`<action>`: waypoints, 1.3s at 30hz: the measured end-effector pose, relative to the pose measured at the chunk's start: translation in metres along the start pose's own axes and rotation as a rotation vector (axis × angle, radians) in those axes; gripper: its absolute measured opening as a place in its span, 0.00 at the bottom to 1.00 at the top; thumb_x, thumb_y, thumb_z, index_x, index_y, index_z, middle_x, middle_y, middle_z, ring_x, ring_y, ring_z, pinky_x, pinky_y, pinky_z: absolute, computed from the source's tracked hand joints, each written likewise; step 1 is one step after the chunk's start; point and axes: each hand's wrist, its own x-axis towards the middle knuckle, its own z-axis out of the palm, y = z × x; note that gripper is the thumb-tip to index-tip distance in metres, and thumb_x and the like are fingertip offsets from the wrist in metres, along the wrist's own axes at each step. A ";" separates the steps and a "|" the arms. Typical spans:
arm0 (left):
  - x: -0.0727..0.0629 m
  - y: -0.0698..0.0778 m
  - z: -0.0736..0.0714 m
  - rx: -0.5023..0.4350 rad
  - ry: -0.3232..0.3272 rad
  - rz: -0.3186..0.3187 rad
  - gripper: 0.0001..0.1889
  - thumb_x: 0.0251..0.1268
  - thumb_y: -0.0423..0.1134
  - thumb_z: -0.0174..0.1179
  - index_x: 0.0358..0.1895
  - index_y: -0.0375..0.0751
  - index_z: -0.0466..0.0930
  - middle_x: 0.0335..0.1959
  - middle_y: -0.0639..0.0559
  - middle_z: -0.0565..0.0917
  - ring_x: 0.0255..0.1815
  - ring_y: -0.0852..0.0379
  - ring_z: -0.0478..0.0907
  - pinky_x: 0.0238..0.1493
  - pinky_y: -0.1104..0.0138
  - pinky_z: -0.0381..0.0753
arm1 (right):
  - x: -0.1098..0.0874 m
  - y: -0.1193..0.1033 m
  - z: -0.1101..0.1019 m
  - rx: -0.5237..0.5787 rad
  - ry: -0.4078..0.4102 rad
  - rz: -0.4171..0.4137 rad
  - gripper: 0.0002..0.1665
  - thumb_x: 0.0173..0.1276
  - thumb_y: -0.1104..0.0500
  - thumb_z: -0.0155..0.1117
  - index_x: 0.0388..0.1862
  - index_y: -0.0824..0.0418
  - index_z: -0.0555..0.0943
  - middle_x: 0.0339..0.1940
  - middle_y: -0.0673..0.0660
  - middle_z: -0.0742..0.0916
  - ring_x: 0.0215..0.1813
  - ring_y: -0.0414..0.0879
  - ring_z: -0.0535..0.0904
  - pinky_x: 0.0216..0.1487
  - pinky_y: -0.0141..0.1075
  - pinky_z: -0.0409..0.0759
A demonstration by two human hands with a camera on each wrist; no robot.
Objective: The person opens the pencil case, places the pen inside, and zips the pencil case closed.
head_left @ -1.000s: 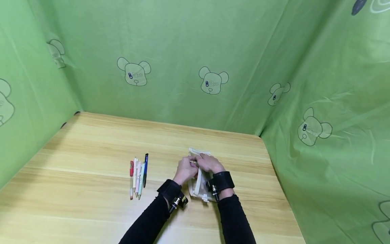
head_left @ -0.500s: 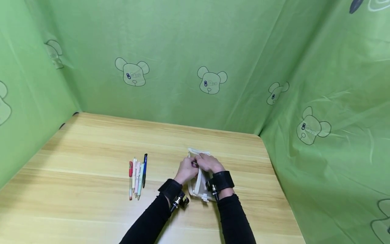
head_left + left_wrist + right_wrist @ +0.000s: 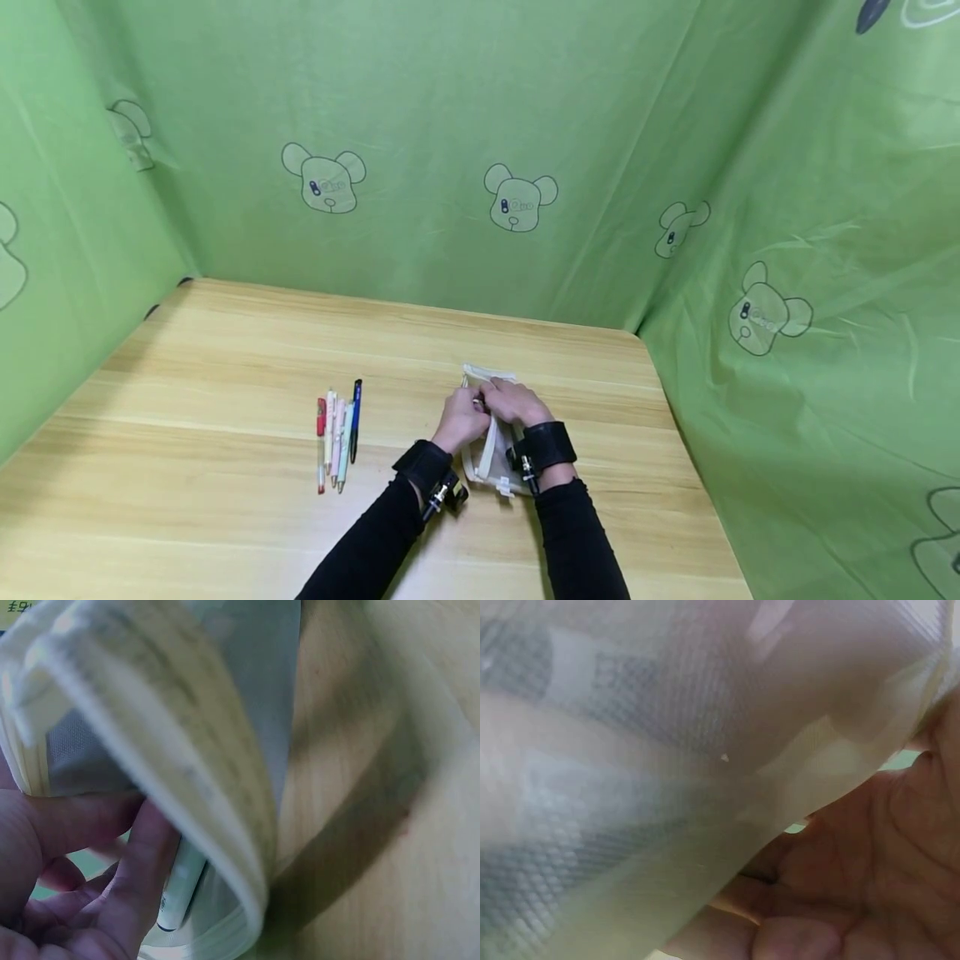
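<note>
Translucent mesh with a whitish zip border makes up the pouch [image 3: 502, 457], which lies on the wooden table [image 3: 202, 467], its mouth parted. Judging by the left wrist view, a pale pen [image 3: 181, 889] sits just inside the mouth, so one seems to be in already. Thumb and fingers of the left hand [image 3: 460, 422] are curled at the rim and seem to pinch it; the right hand [image 3: 517, 403] grips the far side with bent fingers. Well apart to the left, five pens [image 3: 338, 442] lie side by side, still outside. Compared with a second ago, the left hand has edged slightly nearer the right one, while the pouch and the five pens keep their places.
</note>
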 end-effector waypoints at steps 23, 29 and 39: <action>0.001 -0.005 -0.004 0.125 -0.067 0.188 0.14 0.49 0.26 0.56 0.13 0.44 0.67 0.16 0.56 0.69 0.20 0.60 0.67 0.21 0.74 0.62 | -0.003 0.000 -0.001 0.014 -0.013 0.001 0.34 0.77 0.45 0.35 0.67 0.62 0.75 0.68 0.63 0.80 0.65 0.60 0.77 0.66 0.52 0.76; 0.003 -0.010 -0.006 0.114 -0.097 0.218 0.11 0.48 0.26 0.54 0.15 0.42 0.69 0.17 0.51 0.72 0.20 0.58 0.69 0.21 0.72 0.65 | -0.004 -0.002 -0.002 0.023 -0.010 0.000 0.35 0.77 0.45 0.35 0.69 0.63 0.74 0.70 0.63 0.79 0.69 0.61 0.76 0.69 0.53 0.75; -0.003 0.001 -0.015 0.258 0.002 0.229 0.05 0.47 0.28 0.57 0.20 0.39 0.79 0.20 0.47 0.81 0.21 0.55 0.73 0.23 0.67 0.70 | -0.004 -0.001 -0.002 0.025 -0.015 0.007 0.37 0.77 0.43 0.35 0.73 0.63 0.71 0.74 0.63 0.77 0.74 0.62 0.72 0.73 0.53 0.72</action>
